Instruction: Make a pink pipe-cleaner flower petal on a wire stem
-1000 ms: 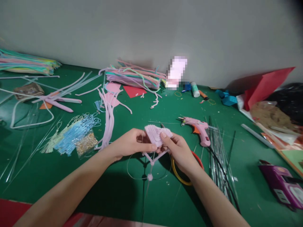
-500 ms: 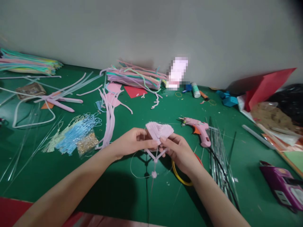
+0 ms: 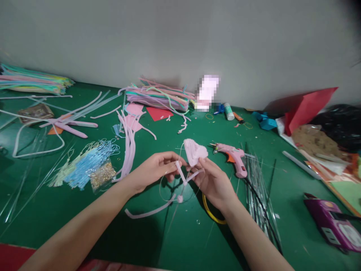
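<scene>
Above the green table (image 3: 158,241) I hold a small pink pipe-cleaner fan shape (image 3: 194,151) between both hands. My right hand (image 3: 213,181) pinches it from below, fingers closed on its base. My left hand (image 3: 153,170) is closed on one of the thin pink stems (image 3: 180,171) that run down from the fan to a small pink ball (image 3: 179,198). A thin wire loop (image 3: 166,192) hangs under the hands. A loose pink pipe cleaner (image 3: 146,212) lies on the table below my left hand.
A pink glue gun (image 3: 234,156) lies right of my hands beside several thin metal wires (image 3: 259,195). A yellow ring (image 3: 210,212) sits under my right wrist. Pipe-cleaner bundles (image 3: 158,94), blue tassels (image 3: 87,160), red paper (image 3: 307,107) and a purple device (image 3: 332,224) surround the work spot.
The fan shape has turned edge-on and lifted slightly right. My left hand has shifted from the fan to a stem. A loose pink pipe cleaner now lies below my left hand.
</scene>
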`<state>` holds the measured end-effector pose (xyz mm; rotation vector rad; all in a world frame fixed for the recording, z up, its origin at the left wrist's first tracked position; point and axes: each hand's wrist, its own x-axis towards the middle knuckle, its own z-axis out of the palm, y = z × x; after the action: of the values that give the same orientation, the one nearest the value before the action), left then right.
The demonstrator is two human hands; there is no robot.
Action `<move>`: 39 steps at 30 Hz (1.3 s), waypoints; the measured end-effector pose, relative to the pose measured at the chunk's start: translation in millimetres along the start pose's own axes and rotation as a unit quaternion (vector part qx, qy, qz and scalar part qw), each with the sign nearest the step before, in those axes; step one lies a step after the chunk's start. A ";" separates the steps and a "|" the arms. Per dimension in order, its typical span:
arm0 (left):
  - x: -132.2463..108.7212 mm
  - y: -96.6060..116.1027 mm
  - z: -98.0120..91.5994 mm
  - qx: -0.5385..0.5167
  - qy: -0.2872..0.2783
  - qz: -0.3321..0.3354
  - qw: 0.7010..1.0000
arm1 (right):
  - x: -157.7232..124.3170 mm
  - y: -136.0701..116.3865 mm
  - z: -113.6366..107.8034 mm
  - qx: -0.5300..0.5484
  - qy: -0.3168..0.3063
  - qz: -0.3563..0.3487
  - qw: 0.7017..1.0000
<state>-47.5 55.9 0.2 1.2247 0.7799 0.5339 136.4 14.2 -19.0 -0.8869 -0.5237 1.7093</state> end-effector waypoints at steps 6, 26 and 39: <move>4.7 -9.0 4.5 -0.031 -0.024 0.061 0.997 | 1.0 10.5 6.3 -0.041 0.028 -0.030 0.998; -1.6 2.8 9.7 0.347 0.154 0.071 0.923 | -10.1 29.0 14.4 -0.174 -0.094 0.025 0.980; -0.8 9.8 -23.5 0.222 0.068 0.017 0.972 | -7.6 21.4 11.7 -0.185 -0.069 0.087 0.977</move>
<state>-65.6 72.6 6.5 1.6277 1.0336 0.4882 115.2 1.2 -24.9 -1.1065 -0.9013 1.8742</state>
